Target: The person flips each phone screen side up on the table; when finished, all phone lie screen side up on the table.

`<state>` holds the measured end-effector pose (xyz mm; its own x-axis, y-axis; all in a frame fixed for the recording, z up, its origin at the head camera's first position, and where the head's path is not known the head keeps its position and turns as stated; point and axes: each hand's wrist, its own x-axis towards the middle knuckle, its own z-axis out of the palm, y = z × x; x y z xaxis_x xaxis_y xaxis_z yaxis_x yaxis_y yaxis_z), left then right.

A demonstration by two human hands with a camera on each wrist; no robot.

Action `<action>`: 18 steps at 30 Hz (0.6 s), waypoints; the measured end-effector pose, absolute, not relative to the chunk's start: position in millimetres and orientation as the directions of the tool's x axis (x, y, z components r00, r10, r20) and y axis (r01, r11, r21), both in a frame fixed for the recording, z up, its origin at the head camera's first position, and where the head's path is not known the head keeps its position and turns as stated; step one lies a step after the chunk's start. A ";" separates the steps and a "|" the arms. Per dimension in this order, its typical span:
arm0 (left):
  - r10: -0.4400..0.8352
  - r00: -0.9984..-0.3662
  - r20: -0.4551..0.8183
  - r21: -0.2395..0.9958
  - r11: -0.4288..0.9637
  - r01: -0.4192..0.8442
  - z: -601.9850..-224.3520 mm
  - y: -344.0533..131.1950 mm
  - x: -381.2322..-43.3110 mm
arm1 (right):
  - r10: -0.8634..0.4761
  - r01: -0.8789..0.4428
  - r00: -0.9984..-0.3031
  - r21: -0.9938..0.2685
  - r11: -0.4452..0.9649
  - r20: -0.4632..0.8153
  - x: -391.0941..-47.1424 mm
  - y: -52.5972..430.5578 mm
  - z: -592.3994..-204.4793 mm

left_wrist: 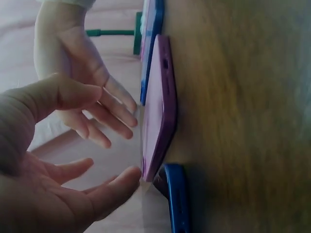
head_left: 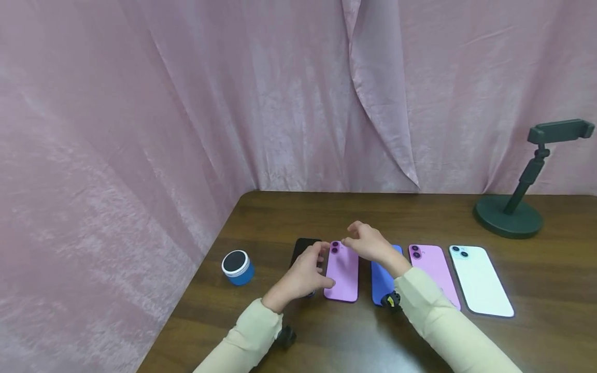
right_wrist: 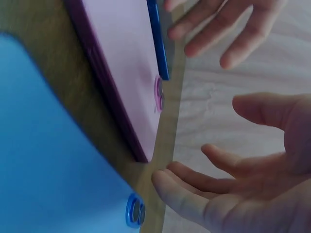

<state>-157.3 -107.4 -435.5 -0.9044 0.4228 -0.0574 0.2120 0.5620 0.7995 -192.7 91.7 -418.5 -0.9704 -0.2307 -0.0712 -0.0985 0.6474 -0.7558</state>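
Note:
A pinkish-purple phone point(head_left: 342, 274) lies face down on the wooden table, camera lenses at its far end. My left hand point(head_left: 302, 272) hovers over its left side, thumb and fingers apart and loosely bent. Above its far right corner is my right hand point(head_left: 372, 245), fingers spread with nothing between them. In the right wrist view, a gap shows between the right fingertips point(right_wrist: 165, 182) and the phone. A dark phone point(head_left: 303, 246), blue-edged in the left wrist view, is partly hidden under my left hand. A blue phone point(head_left: 381, 282) lies partly behind my right forearm.
Farther right lie a second pink phone point(head_left: 431, 264), partly covered by my sleeve, and a white phone point(head_left: 482, 282). A blue jar point(head_left: 240, 277) with a white rim and black top stands near the left edge. A dark green phone stand point(head_left: 508, 223) is at back right, before pink curtains point(head_left: 303, 103).

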 end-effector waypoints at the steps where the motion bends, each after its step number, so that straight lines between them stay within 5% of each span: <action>1: 0.421 -0.905 -0.058 0.790 0.573 0.216 -435.7 -105.9 -154.7 | -0.241 -0.099 -0.967 -0.755 0.649 -0.081 -192.4 93.4 -419.4; 18: 0.469 -0.876 -0.118 0.648 0.704 0.290 -440.6 -95.8 -141.9 | -0.358 -0.155 -0.923 -0.712 0.685 -0.144 -198.6 97.4 -424.9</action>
<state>-141.9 -95.8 -440.6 -0.8755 0.4686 -0.1178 0.2896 0.7040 0.6485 -198.6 97.4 -424.9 -0.9226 -0.3580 -0.1439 -0.1550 0.6854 -0.7115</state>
